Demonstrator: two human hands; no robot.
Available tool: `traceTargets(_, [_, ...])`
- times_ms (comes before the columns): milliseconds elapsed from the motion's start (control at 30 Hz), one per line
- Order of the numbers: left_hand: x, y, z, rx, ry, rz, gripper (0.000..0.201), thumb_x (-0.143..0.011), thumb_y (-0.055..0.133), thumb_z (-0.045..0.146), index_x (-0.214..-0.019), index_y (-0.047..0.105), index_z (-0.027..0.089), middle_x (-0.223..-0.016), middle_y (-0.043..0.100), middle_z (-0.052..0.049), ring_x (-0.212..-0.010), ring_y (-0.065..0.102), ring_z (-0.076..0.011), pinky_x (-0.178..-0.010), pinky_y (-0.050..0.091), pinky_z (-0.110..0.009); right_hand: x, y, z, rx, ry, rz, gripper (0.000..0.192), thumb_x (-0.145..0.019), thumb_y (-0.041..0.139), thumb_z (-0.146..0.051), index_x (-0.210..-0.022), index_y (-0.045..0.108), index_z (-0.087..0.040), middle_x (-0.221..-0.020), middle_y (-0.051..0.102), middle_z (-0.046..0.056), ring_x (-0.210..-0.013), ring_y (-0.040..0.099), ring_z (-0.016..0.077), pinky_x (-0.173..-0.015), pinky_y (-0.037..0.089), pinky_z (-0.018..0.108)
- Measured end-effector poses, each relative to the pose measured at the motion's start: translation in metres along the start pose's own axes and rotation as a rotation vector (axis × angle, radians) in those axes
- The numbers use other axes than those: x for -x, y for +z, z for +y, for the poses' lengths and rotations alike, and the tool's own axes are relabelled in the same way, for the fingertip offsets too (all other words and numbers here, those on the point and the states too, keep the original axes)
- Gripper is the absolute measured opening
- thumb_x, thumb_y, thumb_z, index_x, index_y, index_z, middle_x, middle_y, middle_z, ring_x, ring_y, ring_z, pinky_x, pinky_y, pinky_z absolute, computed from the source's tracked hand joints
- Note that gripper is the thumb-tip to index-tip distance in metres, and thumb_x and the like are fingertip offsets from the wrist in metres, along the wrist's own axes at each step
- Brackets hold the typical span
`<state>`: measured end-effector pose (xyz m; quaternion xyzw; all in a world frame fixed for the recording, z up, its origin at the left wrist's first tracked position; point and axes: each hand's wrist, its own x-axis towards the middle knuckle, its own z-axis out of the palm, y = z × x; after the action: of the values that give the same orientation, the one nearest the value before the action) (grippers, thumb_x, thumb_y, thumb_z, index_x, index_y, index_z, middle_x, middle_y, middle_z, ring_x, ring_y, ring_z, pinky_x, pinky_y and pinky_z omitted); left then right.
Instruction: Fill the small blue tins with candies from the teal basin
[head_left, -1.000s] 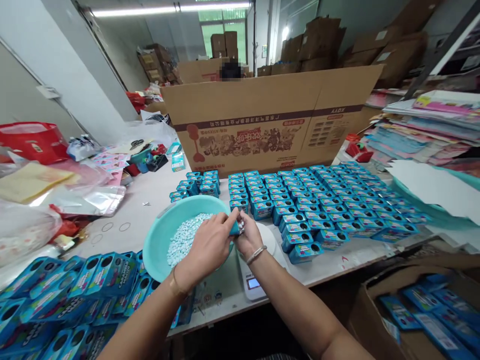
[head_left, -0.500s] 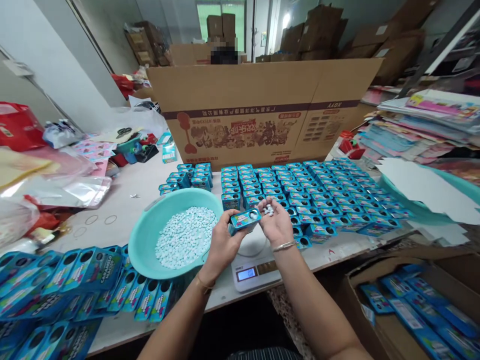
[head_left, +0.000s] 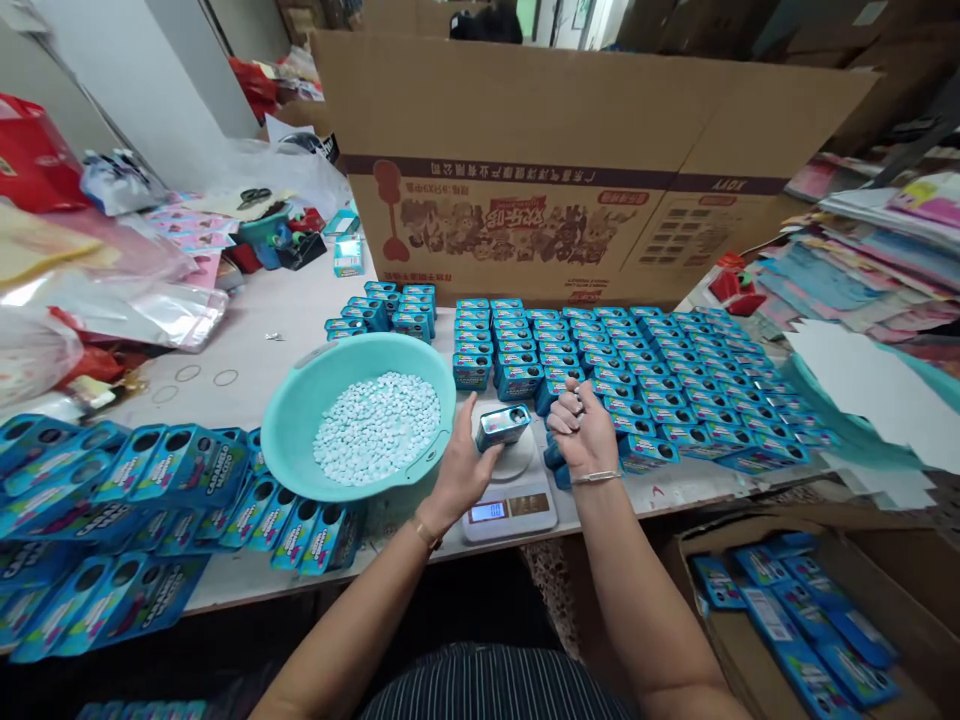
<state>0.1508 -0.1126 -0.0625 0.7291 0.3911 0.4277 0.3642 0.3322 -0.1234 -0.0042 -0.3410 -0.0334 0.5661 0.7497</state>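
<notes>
So the left hand was loosely open, thumb and fingers spread in a C by a little printed blue box (couldn't tell if they touched it). That box was over the round pan of a white plastic scale. Right hand had its fingers curled in, contents hidden. A mint-green plastic basin of pale pellets sat leftward.

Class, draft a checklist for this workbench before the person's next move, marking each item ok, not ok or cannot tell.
1. Scale display lit: ok, apparently reading 0.0.
2. Left hand at the blue box: ok.
3. Box resting fully on the scale plate: cannot tell.
4. Right hand opened flat: not ok, fingers curled.
5. Pale pieces inside the bowl: ok.
</notes>
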Motion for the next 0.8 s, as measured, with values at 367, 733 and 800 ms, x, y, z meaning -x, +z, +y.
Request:
traceTargets(367, [0.085,-0.070,0.019,0.110,-0.155,0.405,0.044,-0.089,0.062,0.027,-0.131,0.052,0.022,-0.116,0.068,-0.009,-0.106,0.067,-0.0207,-0.094,0.056,-0.037,-0.003,0.030,0.005,-0.024,-0.017,0.087,0.042,-0.102,0.031,-0.038,-0.069,0.048,-0.019,-0.049,0.034,-0.008,-0.035,0.030,0.0047,-0.031,0.024,0.014])
traceTargets(733, [0.136,-0.060,0.000,0.192,-0.477,0.252,0.039,-0.083,0.064,0.040,-0.116,0.063,0.019,-0.096,0.073,-0.009,-0.091,0.071,-0.0216,-0.079,0.058,-0.033,-0.018,0.021,0.006,0.088,-0.094,0.143,0.036,-0.099,0.041,-0.040,-0.070,0.048,-0.020,-0.055,0.042,-0.006,-0.043,0.042,0.0063,-0.040,0.035,0.017])
traceTargets(800, [0.136,-0.057,-0.002,0.218,-0.502,0.224,0.040,-0.082,0.064,0.042,-0.115,0.063,0.019,-0.096,0.073,-0.010,-0.091,0.071,-0.0218,-0.080,0.057,-0.033,-0.019,0.019,0.006,0.123,-0.091,0.101,0.036,-0.095,0.048,-0.045,-0.069,0.046,-0.021,-0.051,0.034,-0.008,-0.038,0.033,0.0054,-0.036,0.030,0.016])
